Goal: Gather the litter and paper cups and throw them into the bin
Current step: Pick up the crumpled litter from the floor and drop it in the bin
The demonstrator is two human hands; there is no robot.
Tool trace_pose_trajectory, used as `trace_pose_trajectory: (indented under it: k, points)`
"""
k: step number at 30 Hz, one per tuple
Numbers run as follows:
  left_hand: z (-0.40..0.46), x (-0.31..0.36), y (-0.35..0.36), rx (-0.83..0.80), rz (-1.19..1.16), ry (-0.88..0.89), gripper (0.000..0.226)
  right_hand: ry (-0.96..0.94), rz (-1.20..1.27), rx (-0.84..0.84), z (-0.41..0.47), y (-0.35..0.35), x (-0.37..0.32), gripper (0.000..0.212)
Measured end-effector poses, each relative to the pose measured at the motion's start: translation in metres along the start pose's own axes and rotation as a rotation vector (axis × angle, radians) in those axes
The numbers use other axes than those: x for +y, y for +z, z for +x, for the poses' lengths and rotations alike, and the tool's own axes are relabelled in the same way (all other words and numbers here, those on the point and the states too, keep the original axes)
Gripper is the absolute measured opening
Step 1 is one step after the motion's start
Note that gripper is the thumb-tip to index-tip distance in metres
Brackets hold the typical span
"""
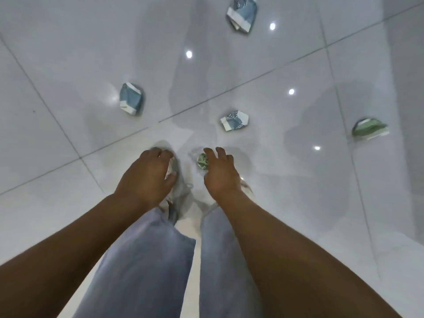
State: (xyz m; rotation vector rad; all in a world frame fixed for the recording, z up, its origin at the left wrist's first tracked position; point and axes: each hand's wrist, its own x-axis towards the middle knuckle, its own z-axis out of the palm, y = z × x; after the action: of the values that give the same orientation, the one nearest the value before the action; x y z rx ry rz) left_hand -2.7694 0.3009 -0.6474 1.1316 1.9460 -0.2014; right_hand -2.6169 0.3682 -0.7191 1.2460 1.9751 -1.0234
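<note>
My left hand [146,173] hangs low over the white tiled floor, fingers and thumb curled round a crumpled white scrap [170,169] that is mostly hidden. My right hand [221,171] reaches down with its fingers spread and straight, next to a small crushed green cup [202,161]; I cannot tell whether it touches the cup. More crushed cups lie on the tiles: a blue one [131,99] to the left, a blue one [234,120] ahead of my right hand, a blue one [242,13] far ahead, and a green one [369,128] to the right. No bin is in view.
My legs in grey-blue trousers [146,260] and my pale shoes [183,191] stand directly under my hands. The glossy floor tiles [68,53] reflect ceiling lights. A pale wall or edge runs along the far right.
</note>
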Motion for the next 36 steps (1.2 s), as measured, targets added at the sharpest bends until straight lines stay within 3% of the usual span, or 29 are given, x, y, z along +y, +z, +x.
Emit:
trace_pose_trajectory:
  k: [3,6,13,22,26,31,36]
  points:
    - [0.041,-0.016,0.029,-0.011,0.017,0.048,0.040,0.011,0.032,-0.004,0.042,0.037,0.006,0.059]
    - [0.059,-0.023,0.050,-0.060,0.014,0.044,0.041,0.030,0.035,0.022,0.056,0.058,0.012,0.041]
    - [0.044,-0.011,0.060,-0.190,0.037,0.033,0.046,0.065,0.172,0.043,0.035,0.045,0.010,0.031]
    - [0.005,0.033,0.015,-0.010,-0.078,0.128,0.084,-0.008,0.445,0.032,-0.025,-0.039,-0.026,0.034]
    - [-0.003,0.051,-0.006,0.031,-0.145,0.229,0.076,0.022,0.592,0.025,-0.043,-0.070,-0.036,0.034]
    - [-0.010,0.060,-0.016,0.031,-0.134,0.222,0.062,0.073,0.626,-0.027,-0.054,-0.086,-0.032,0.043]
    - [0.001,0.039,-0.013,0.040,0.089,0.039,0.051,0.066,0.572,-0.022,-0.043,-0.082,-0.014,0.048]
